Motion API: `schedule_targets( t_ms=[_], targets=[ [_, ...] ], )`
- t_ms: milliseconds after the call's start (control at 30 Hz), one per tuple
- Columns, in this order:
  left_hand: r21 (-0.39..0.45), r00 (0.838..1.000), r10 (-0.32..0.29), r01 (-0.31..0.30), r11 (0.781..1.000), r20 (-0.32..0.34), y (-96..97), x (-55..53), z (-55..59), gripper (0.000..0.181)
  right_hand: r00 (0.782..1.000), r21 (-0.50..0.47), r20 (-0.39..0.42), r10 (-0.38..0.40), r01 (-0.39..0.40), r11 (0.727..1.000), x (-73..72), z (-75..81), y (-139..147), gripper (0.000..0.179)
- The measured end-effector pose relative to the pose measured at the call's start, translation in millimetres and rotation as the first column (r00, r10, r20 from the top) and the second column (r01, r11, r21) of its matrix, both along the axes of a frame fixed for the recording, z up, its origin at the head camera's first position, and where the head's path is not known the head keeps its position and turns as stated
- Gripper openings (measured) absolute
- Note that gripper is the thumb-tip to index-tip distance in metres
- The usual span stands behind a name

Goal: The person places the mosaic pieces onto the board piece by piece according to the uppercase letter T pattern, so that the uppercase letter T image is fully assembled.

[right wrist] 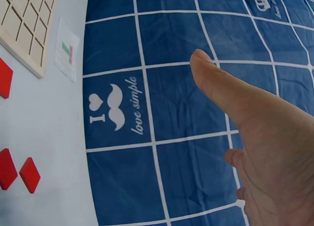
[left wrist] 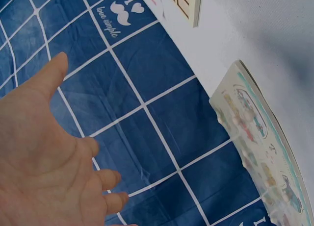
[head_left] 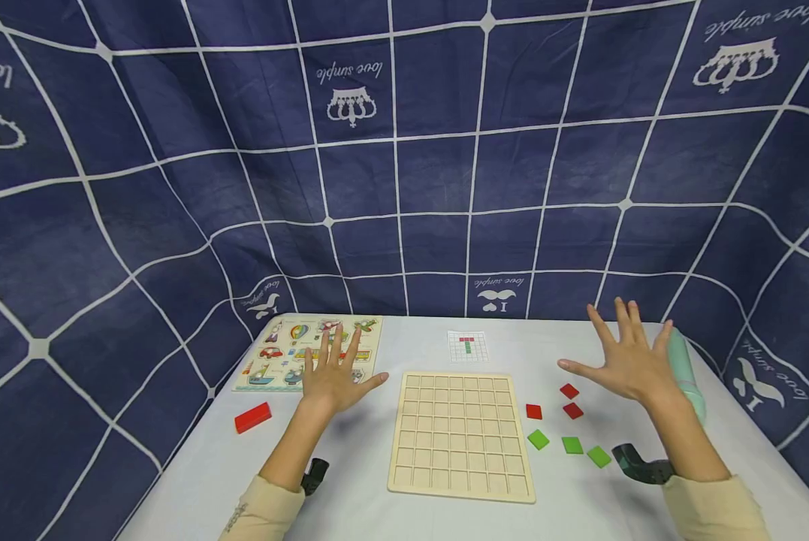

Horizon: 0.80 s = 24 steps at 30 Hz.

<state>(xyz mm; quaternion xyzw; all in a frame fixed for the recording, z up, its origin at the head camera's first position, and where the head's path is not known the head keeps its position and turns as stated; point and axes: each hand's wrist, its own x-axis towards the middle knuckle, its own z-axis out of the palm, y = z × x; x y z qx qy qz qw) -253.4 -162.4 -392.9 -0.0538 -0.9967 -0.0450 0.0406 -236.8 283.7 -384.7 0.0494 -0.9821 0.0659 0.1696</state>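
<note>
My left hand (head_left: 334,382) is held up with fingers spread and nothing in it, overlapping the picture puzzle board (head_left: 289,353) in the head view. On the other side my right hand (head_left: 630,361), also spread and bare, is raised near a mint-green cylinder (head_left: 683,368). Between the two lies a wooden grid board (head_left: 460,436) with bare square cells. To its right are red square tiles (head_left: 534,412) and green square tiles (head_left: 572,445), several in all. Behind the grid board rests a small pattern card (head_left: 468,346) showing a red and green T shape.
A red block (head_left: 252,418) lies left of my left forearm on the white table (head_left: 350,481). Dark blue cloth (head_left: 438,173) with white lines hangs behind and along both sides. Black camera mounts (head_left: 642,464) stick out from the wrists.
</note>
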Motion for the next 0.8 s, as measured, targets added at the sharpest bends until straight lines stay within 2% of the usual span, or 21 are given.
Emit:
schedule_targets(
  t_ms=[167,300,433,500,567,633,800],
  targets=[
    [0.002,1.0,0.003,-0.003,1.0,0.01,-1.1,0.8,1.5,0.1,1.0,-0.002,0.003,0.01,-0.01,1.0,-2.3,-2.7,-1,0.109],
    [0.02,1.0,-0.005,0.005,1.0,-0.014,-2.4,2.3,1.7,0.096,0.999,-0.027,-0.025,0.026,-0.027,0.999,-1.2,-3.7,-4,0.105],
    [0.088,0.993,-0.019,0.029,0.996,-0.115,-0.7,5.1,-2.3,0.088,0.992,-0.105,-0.114,0.049,-0.061,0.993,0.6,-6.3,-6,0.093],
    [0.159,0.984,-0.021,0.05,0.986,-0.179,3.2,7.9,-7.2,0.085,0.984,-0.16,-0.171,0.055,-0.083,0.984,1.3,-8.5,-6,0.083],
    [0.242,0.972,-0.019,0.077,0.967,-0.236,8.5,11.3,-14.2,0.082,0.975,-0.214,-0.217,0.048,-0.096,0.972,2.4,-10.9,-6,0.072],
    [0.328,0.965,-0.012,0.101,0.939,-0.263,14.8,15.7,-22.1,0.08,0.967,-0.262,-0.253,0.028,-0.097,0.96,3.0,-15.4,-4,0.061],
    [0.497,0.972,-0.022,0.14,0.857,-0.236,23.3,24.8,-47.8,0.077,0.955,-0.343,-0.295,-0.031,-0.076,0.936,1.6,-39.0,2,0.042]
  ],
)
